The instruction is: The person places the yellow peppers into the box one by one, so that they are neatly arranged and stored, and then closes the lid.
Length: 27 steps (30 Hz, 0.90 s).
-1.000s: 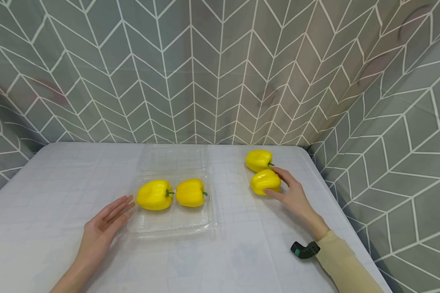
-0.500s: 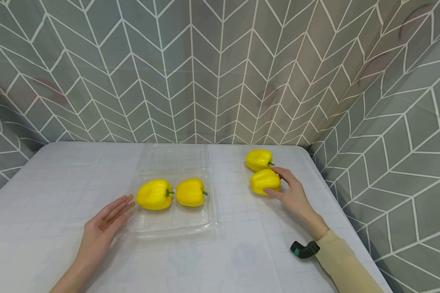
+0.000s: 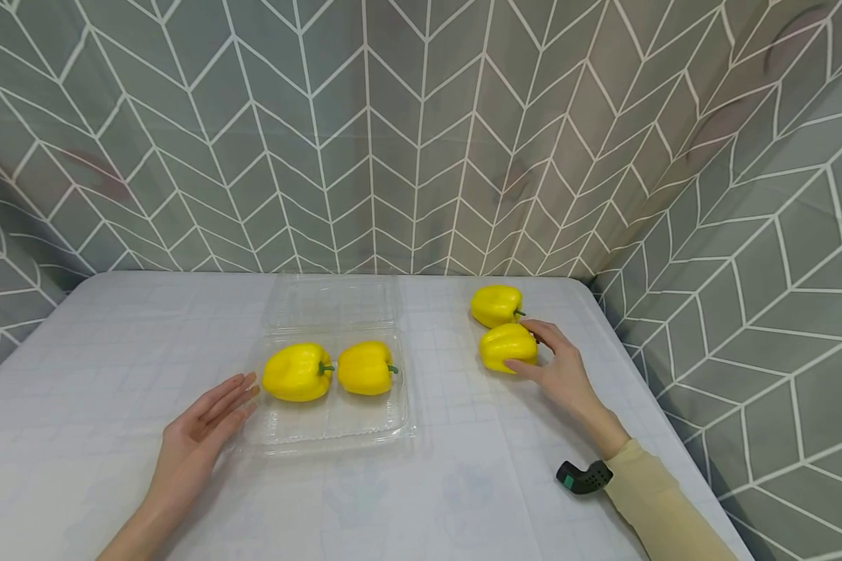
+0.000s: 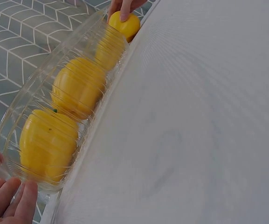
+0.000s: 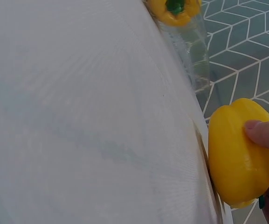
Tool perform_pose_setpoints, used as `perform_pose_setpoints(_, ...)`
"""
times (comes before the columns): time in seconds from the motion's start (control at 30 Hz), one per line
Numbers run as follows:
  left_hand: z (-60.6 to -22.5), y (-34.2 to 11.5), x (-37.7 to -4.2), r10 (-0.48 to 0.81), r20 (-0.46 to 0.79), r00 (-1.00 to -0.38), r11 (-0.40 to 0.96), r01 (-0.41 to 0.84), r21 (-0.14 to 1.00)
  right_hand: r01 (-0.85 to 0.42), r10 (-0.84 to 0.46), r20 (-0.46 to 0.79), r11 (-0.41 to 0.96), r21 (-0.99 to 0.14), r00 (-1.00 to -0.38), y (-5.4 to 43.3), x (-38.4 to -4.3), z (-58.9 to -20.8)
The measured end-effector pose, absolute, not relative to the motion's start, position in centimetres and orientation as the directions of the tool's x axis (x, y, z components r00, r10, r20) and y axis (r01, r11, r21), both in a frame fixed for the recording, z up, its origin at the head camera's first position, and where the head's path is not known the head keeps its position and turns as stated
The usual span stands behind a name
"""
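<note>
My right hand (image 3: 564,374) grips a yellow bell pepper (image 3: 507,348) on the right of the table, thumb on its near side and fingers behind it. In the right wrist view the thumb presses on that pepper (image 5: 239,151). Just beyond it lies another yellow bell pepper (image 3: 494,305). Two more, a left pepper (image 3: 296,372) and a right pepper (image 3: 365,368), lie side by side in a clear plastic clamshell container (image 3: 330,428). My left hand (image 3: 199,428) is at the container's left edge, fingers extended and holding nothing; the left wrist view shows its fingertips (image 4: 27,198) right by the plastic.
The container's transparent lid (image 3: 330,302) lies folded back toward the far edge. A white cloth covers the table (image 3: 449,483). Grey chevron-patterned curtains (image 3: 393,140) stand behind and to the right. A black curved device (image 3: 584,477) sits at the right wrist.
</note>
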<state>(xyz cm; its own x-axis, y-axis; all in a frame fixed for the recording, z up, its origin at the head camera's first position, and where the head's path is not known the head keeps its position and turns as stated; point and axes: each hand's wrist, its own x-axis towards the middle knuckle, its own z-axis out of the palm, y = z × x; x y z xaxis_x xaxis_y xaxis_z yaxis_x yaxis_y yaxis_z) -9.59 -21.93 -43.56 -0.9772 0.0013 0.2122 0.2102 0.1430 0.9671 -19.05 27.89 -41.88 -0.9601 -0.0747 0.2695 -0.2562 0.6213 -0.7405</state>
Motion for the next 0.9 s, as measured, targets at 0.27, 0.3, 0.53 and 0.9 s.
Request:
perform_pose_setpoints(0.27,-43.56,-21.93,-9.59,-0.001,0.209,-0.978,0.140,0.207,0.968,-0.259,-0.066,0.280,0.619,-0.741,-0.958,27.88,-18.93,-41.73)
perform_pose_setpoints(0.3,-43.55,-21.93,-9.59,-0.002,0.209,-0.978,0.143,0.207,0.968,-0.258,-0.064,0.279,0.618,-0.743,-0.958,27.87,-18.90,-41.71)
perform_pose_setpoints(0.53,-43.52,-21.94,-9.60,-0.007,0.211,-0.977,0.156,0.207,0.966,-0.262,-0.064,0.284,0.613,-0.745,-0.957,27.66,-18.74,-41.51)
perform_pose_setpoints(0.9,-43.43,-21.85,-9.50,-0.001,0.217,-0.976,0.155,0.214,0.964,-0.282,-0.060,0.314,0.625,-0.728,-0.947,27.49,-18.26,-41.02)
